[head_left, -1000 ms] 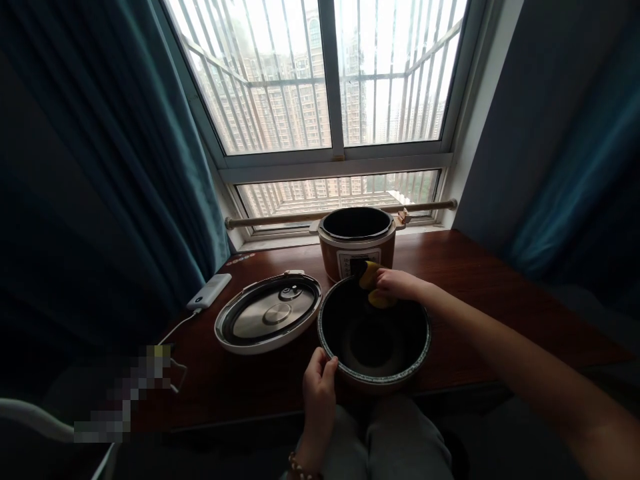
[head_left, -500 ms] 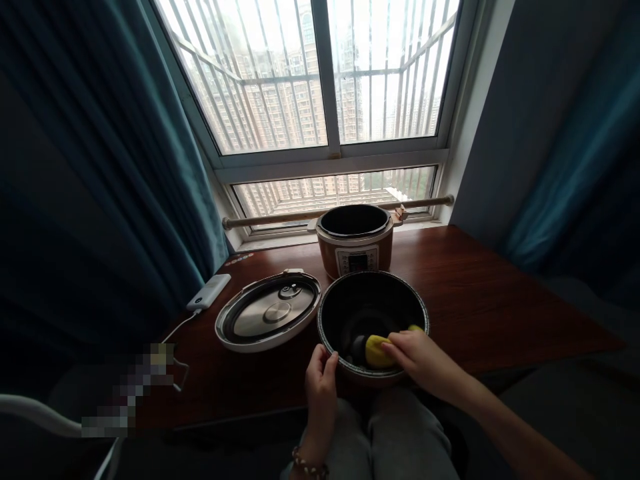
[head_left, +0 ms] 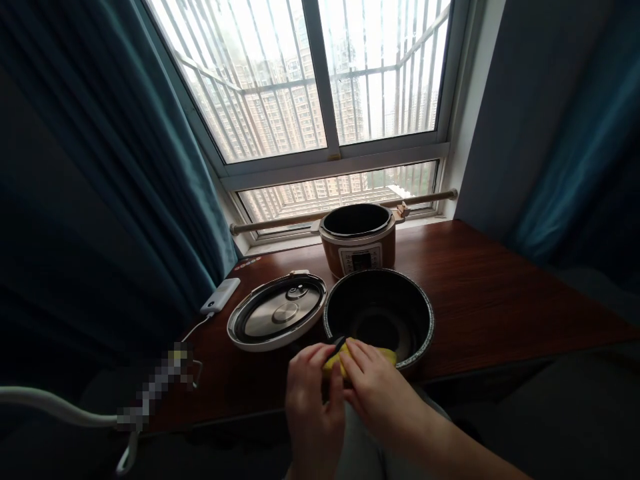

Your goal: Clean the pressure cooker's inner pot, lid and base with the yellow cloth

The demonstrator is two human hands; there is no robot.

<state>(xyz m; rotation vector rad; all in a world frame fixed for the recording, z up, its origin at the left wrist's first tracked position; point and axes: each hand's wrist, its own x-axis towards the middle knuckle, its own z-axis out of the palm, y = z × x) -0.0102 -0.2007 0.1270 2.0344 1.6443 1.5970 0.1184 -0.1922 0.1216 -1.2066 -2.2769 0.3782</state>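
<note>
Over the near rim of a black inner pot [head_left: 380, 320], both my hands are together on a yellow cloth [head_left: 387, 355]. My left hand [head_left: 313, 393] has its fingers curled on the cloth's left end, where a dark patch shows; whether that is part of the cloth I cannot tell. My right hand [head_left: 380, 390] is closed on its middle, and a yellow end sticks out to the right. The pot stands upright at the table's front. Behind it is the brown cooker body [head_left: 357, 243], open on top. A detached cooker lid [head_left: 280, 312] lies underside up, left of the pot.
A white power bank [head_left: 220, 295] with a cable lies at the left of the wooden table [head_left: 490, 287]. A white curved tube [head_left: 60, 407] crosses the lower left, near a blurred patch. A barred window and blue curtains [head_left: 165, 167] border the table.
My right hand has drawn the cloth from inside the pot to its near rim, moving left. The left hand has let go of the rim and joined it on the cloth.
</note>
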